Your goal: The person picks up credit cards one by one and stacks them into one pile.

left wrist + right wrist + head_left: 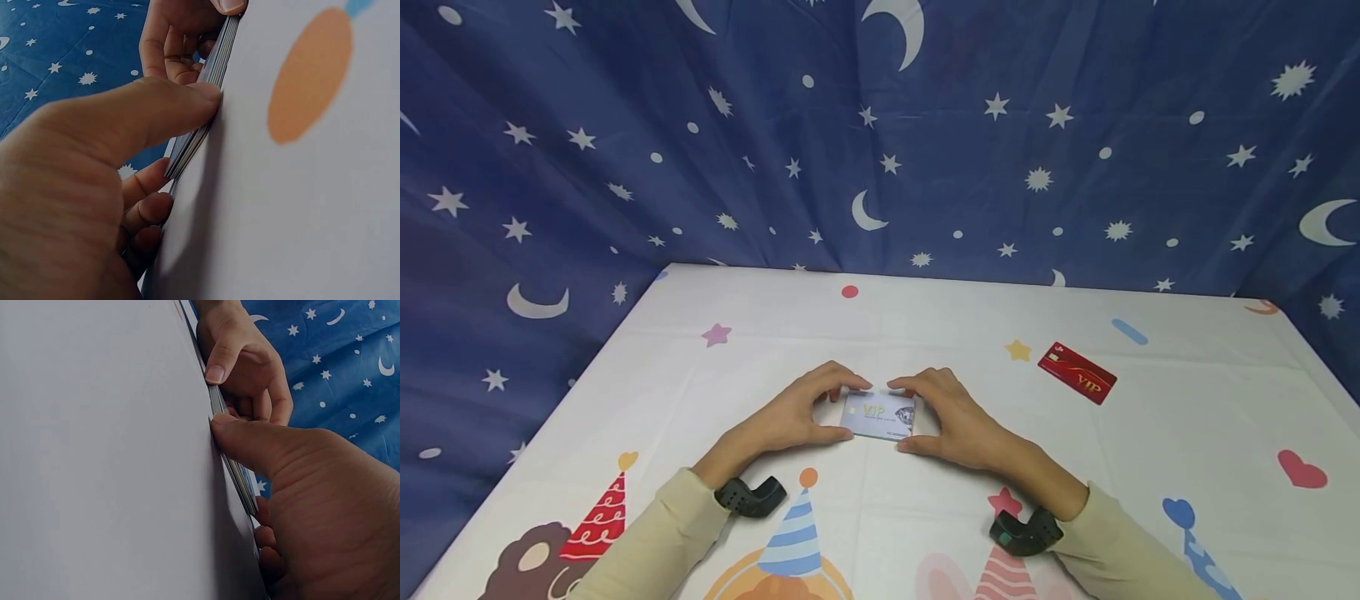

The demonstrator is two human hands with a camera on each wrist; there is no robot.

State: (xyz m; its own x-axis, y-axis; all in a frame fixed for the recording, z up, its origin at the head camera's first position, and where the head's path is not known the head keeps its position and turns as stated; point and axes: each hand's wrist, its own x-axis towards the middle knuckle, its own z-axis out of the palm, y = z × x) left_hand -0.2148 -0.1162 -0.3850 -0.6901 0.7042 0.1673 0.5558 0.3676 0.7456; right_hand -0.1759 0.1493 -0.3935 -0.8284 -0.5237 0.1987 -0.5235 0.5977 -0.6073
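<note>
A small stack of cards (877,416) lies on the table between my hands. Its top card is silvery, with "VIP" in gold letters and a dark round emblem at the right. My left hand (797,410) grips the left end, thumb on the near edge and fingers along the far edge. At the right end, my right hand (958,421) holds the stack the same way. Several layered card edges (189,152) show beside the thumb in the left wrist view. In the right wrist view, the stack's edges (240,481) run past the other thumb.
A red "VIP" card (1077,372) lies alone on the table, beyond and right of my right hand. The white tablecloth (925,325) carries printed party hats, stars and hearts. Behind the table's far edge hangs a blue curtain (940,183) with moons and stars.
</note>
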